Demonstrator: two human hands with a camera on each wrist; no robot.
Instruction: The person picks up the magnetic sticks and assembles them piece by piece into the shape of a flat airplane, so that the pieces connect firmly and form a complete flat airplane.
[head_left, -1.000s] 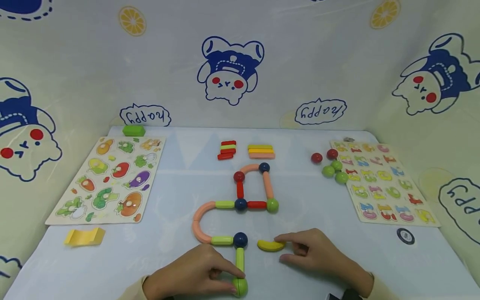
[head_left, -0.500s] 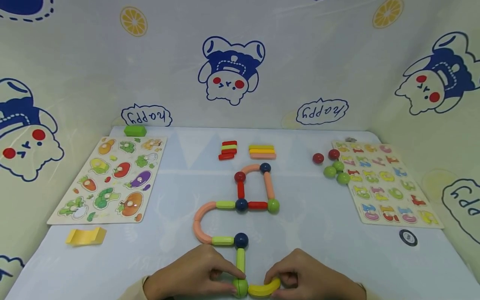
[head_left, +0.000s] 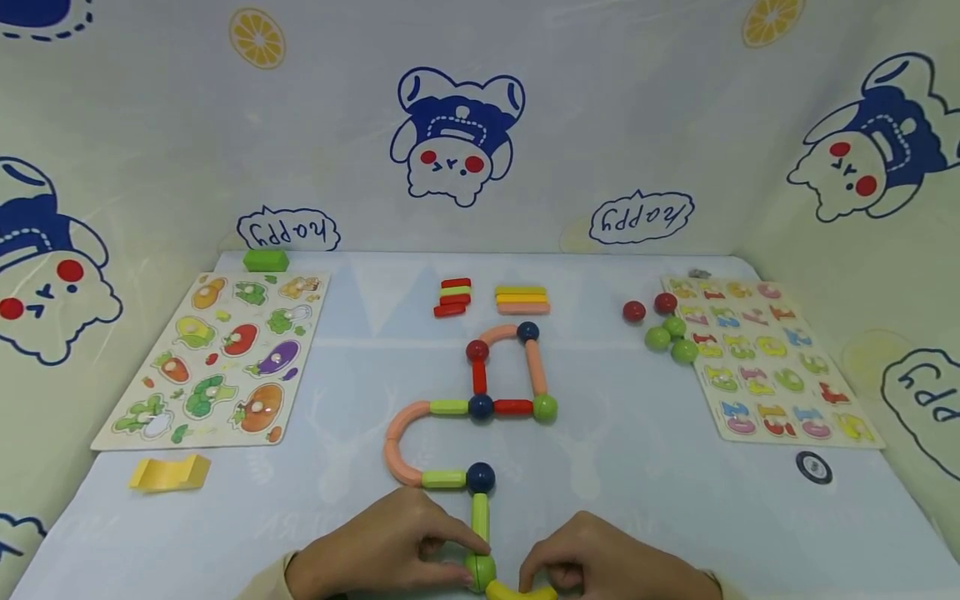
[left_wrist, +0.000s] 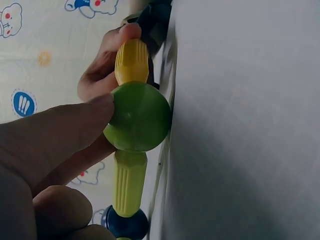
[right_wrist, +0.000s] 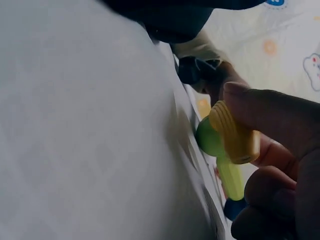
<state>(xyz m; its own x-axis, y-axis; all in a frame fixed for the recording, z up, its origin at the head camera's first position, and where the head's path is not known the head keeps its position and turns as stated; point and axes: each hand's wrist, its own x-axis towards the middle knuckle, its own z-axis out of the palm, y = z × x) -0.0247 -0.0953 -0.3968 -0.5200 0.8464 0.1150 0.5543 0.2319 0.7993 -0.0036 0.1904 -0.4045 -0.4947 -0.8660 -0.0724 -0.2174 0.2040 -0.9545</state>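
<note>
A chain of coloured sticks and balls (head_left: pixel 480 407) lies flat on the pale blue table (head_left: pixel 645 492). At its near end a light green stick (head_left: pixel 480 517) runs from a dark blue ball (head_left: pixel 480 477) to a green ball (head_left: pixel 480 571). My left hand (head_left: pixel 468 565) pinches that green ball (left_wrist: pixel 140 117) between thumb and fingers. My right hand (head_left: pixel 540 579) holds a yellow curved stick (head_left: pixel 521 592) whose end sits against the green ball (right_wrist: pixel 207 137). In the right wrist view my fingers curl over the yellow stick (right_wrist: pixel 235 132). The left wrist view shows the yellow stick (left_wrist: pixel 131 62) touching the ball.
A vegetable puzzle board (head_left: pixel 217 358) lies at the left, a number puzzle board (head_left: pixel 757 358) at the right. Loose red and green balls (head_left: pixel 660 329) sit beside it. Spare sticks (head_left: pixel 453 298) (head_left: pixel 522 302) are stacked at the back. A yellow piece (head_left: pixel 171 473) and a black disc (head_left: pixel 813 468) lie near.
My right hand carried the yellow curved stick from beside the dark blue ball down to the green ball, then nearer the front edge. My left hand kept its hold.
</note>
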